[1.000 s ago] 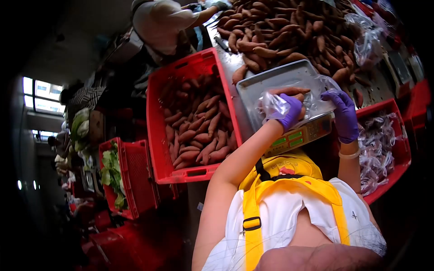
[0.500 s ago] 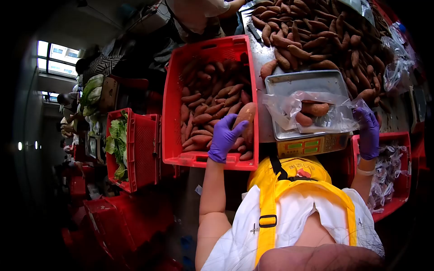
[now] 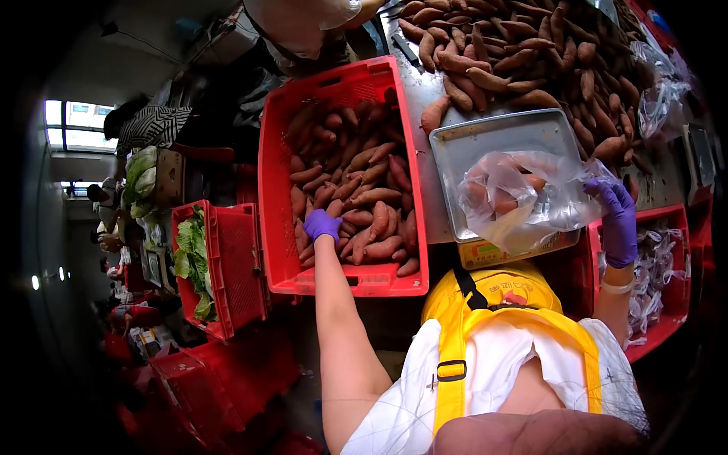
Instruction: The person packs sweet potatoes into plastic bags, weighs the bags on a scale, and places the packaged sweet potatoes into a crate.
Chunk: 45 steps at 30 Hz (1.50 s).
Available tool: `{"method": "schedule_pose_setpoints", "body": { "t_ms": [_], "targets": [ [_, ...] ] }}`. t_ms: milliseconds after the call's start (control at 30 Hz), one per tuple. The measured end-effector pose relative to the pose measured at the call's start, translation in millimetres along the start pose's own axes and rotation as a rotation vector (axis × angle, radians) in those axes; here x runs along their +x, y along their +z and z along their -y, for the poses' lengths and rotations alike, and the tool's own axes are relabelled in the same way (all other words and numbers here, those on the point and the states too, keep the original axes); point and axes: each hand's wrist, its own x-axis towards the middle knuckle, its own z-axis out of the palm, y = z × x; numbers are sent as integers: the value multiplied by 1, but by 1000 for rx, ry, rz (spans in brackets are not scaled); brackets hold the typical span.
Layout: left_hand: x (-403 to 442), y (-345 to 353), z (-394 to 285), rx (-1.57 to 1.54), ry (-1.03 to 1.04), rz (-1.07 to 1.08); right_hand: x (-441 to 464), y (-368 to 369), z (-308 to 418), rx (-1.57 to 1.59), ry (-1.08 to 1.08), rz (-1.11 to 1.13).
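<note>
My left hand (image 3: 324, 225), in a purple glove, reaches down among the sweet potatoes (image 3: 371, 196) in a red crate (image 3: 345, 286). Its back faces me and the fingertips are hidden, so whether it grips one is unclear. At the right, my purple-gloved right hand (image 3: 616, 216) pinches the edge of a clear plastic bag (image 3: 523, 220). A few sweet potatoes show through the bag, which rests on a metal tray (image 3: 485, 130). Under the tray sits a yellow scale (image 3: 479, 255), partly covered by the bag.
A large heap of sweet potatoes (image 3: 523, 57) covers the metal table behind the tray. Another red crate (image 3: 667, 299) at the right holds plastic bags. Leafy greens (image 3: 193, 262) fill a crate on the left. Another person (image 3: 299, 26) stands beyond the potato crate.
My left hand has moved left and deeper into the crate; the large sweet potato it held no longer shows in it. My right hand still holds the bag, which has shifted and crumpled toward me.
</note>
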Motion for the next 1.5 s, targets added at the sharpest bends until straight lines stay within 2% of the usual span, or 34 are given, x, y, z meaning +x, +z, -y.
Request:
{"method": "schedule_pose_setpoints", "body": {
  "t_ms": [33, 100, 133, 200, 267, 400, 467, 533, 600, 667, 767, 833, 900, 1000, 1033, 1067, 1100, 1133, 1200, 1267, 1400, 1467, 1500],
  "targets": [
    [7, 12, 7, 11, 8, -2, 0, -3, -1, 24, -10, 6],
    [26, 46, 30, -633, -30, 99, -2, -7, -2, 106, -1, 2],
    [17, 35, 28, -620, -15, 100, -3, -9, -2, 162, 13, -1],
    [-24, -22, 4, -1543, 242, 274, -2, -5, 2, 255, 27, 29],
    [-89, -120, -38, -1569, 369, 256, -3, 8, 8, 239, -22, 6],
    [-180, -225, -102, -1686, 778, 367, -7, 26, 31, 259, -32, 191],
    [-229, -265, -140, -1377, 943, 419, -12, 30, 34, 245, -102, 199],
    [-259, -284, -185, -689, 1255, -34, -19, 32, 38, 236, -142, 188],
    [-273, -267, -231, -472, 1251, -345, -27, 29, 40, 251, -142, 166],
    [-259, -242, -271, -326, 1257, -379, -33, 24, 39, 275, -142, 152],
    [-219, -192, -313, -311, 1318, -403, -36, 17, 22, 261, -224, 160],
    [-199, -175, -323, -194, 1257, -305, -41, 19, 20, 279, -193, 162],
    [-185, -157, -324, -151, 1227, -319, -48, 24, 22, 328, -121, 158],
    [-187, -160, -315, -136, 1182, -341, -51, 28, 19, 288, -163, 133],
    [-193, -170, -307, -258, 1247, -371, -51, 25, 13, 142, -232, 84],
    [-198, -178, -298, -381, 1305, -400, -52, 20, 17, 142, -228, 93],
    [-201, -182, -288, -717, 1320, -342, -55, 14, 27, -175, -348, 2],
    [-216, -194, -274, -917, 1131, -122, -56, 9, 30, -491, -461, -87],
    [-217, -204, -246, -972, 1145, -408, -54, -3, 18, -764, -619, -318],
    [-226, -211, -219, -1139, 1029, -427, -55, -19, 15, -693, -565, -312],
    [-225, -200, -180, -1109, 803, -488, -68, -23, 11, -497, -433, -308],
    [-227, -193, -175, -1064, 774, -507, -65, -19, 9, -407, -444, -287],
    [-226, -189, -175, -953, 809, -606, -65, -16, 10, -408, -446, -282]
  ]
}}
